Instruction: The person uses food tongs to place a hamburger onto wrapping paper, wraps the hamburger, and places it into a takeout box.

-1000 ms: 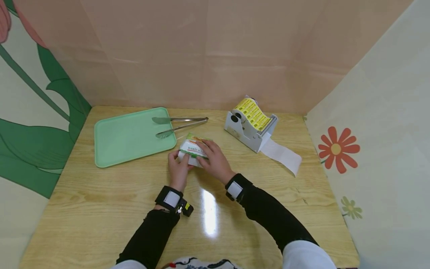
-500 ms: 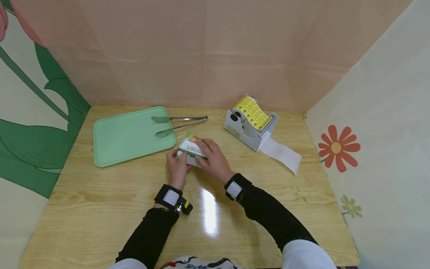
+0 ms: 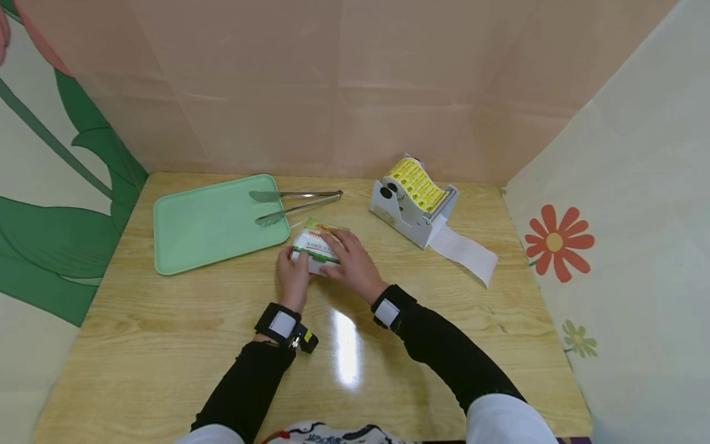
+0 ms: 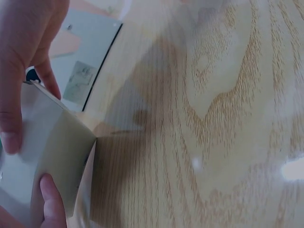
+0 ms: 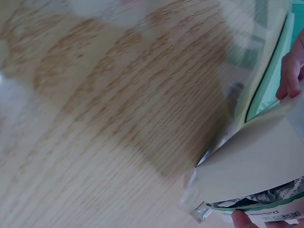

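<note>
A small white cardboard food box (image 3: 314,243) with green and orange print stands near the middle of the table, just right of the tray. My left hand (image 3: 292,279) grips its near left corner, and the left thumb (image 4: 51,202) presses on the pale panel in the left wrist view. From the other side my right hand (image 3: 357,266) holds the box, fingers over the printed top and thumb at the near edge. Crinkled foil (image 5: 278,192) shows in a gap along the green-edged printed panel in the right wrist view. Most of the box's underside is hidden.
A mint green tray (image 3: 216,228) lies at the back left, with metal tongs (image 3: 310,197) across its right end. At the back right stands a label dispenser (image 3: 407,216) with a yellow label roll (image 3: 418,186); its white backing strip (image 3: 466,256) trails onto the table.
The right thumb has slid slightly down and left along the near edge of the box. Both hands keep hold of it, and the box has barely moved.
</note>
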### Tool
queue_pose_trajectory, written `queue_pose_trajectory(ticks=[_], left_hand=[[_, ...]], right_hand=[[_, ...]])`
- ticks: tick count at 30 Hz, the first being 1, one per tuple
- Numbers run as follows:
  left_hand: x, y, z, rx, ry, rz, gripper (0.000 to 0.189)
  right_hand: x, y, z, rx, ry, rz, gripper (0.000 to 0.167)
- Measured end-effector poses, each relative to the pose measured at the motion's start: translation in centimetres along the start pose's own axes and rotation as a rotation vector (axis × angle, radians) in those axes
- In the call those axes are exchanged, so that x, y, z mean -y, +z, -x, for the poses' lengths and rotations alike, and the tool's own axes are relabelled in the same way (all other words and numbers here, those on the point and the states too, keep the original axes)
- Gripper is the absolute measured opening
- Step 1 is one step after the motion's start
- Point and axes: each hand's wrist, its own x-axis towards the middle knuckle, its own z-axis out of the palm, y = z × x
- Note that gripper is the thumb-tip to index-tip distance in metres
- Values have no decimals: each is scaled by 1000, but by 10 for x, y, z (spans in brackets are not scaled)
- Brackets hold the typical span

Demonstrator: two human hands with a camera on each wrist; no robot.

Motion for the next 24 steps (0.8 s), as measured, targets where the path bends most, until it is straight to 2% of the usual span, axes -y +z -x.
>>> queue_pose_trajectory(ticks=[4, 9, 12, 17, 24], left_hand=[[0, 0, 1, -4, 7, 23, 53], [0, 1, 1, -18, 0, 48, 55], [1, 1, 1, -15, 1, 46, 56], [2, 1, 0, -4, 3, 30, 56], [8, 2, 1, 6, 26, 35, 52]], right_hand=[[-2, 2, 2, -47, -62, -20, 70], [-4, 0, 6, -100, -197, 5, 33], [-4, -1, 7, -86, -222, 38, 19], [-2, -2, 6, -66, -191, 68, 19], [8, -4, 2, -15, -90, 18, 12]])
